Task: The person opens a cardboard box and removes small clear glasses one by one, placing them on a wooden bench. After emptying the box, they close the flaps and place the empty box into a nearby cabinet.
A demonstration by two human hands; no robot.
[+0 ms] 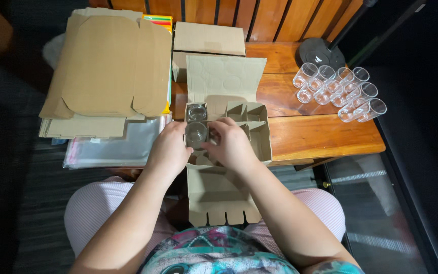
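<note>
Cardboard divider box (239,133), brown, open on the wooden table (325,134). Left hand (168,149) and right hand (231,144) each have their grip closed on one clear glass (196,134), seating it in a front cell; a second glass (196,112) fills the cell behind. Seating it appears to need a straight push between partitions. Loose glasses (338,91) lie well apart, right; flat cartons (110,66) left; closed box (209,39) behind.
</note>
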